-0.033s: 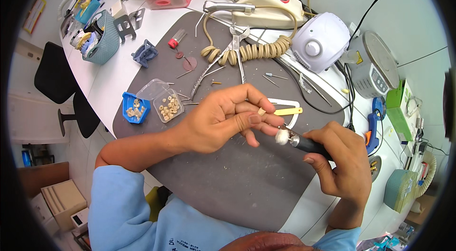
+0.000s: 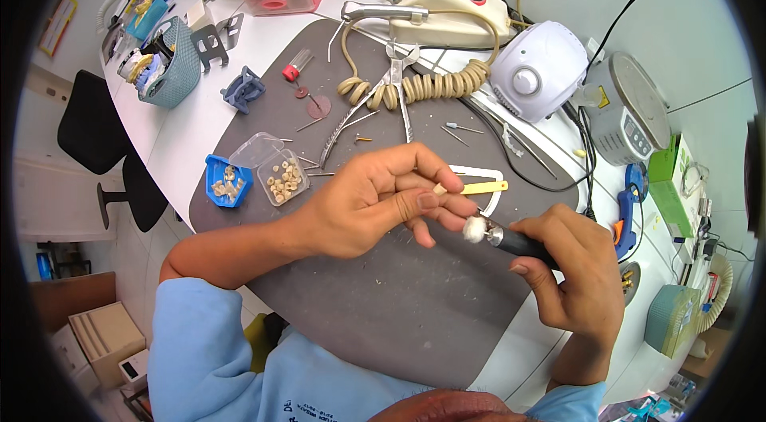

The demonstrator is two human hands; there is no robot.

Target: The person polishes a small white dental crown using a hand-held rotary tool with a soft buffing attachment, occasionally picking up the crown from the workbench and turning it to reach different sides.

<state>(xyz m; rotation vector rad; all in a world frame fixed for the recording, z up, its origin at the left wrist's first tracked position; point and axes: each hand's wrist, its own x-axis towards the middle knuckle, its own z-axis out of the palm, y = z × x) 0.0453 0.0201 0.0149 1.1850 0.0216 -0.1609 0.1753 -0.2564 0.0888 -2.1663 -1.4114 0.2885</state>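
Note:
My left hand (image 2: 363, 207) is closed, thumb and forefinger pinching a small cream-coloured piece (image 2: 440, 189) that looks like a dental crown. Fingers wrapped round a black rotary handpiece (image 2: 523, 247), my right hand (image 2: 570, 266) holds it pointing left. A fluffy white round polishing tip (image 2: 474, 230) sits at its end, close to the left fingertips and apart from the cream piece. Behind the left fingers lie a yellow strip-like tool (image 2: 484, 187) and a white-framed object, partly hidden. Left of that hand stand an open clear box (image 2: 285, 181) of small crowns and a blue dish (image 2: 228, 183) with similar pieces.
Metal pliers (image 2: 396, 87) and a coiled beige hose (image 2: 439, 87) lie on the grey mat (image 2: 383, 318), among burs and discs. At the back are a cream gauge unit (image 2: 451, 11) and a white control box (image 2: 538, 71). A grey tank (image 2: 626, 107) stands right.

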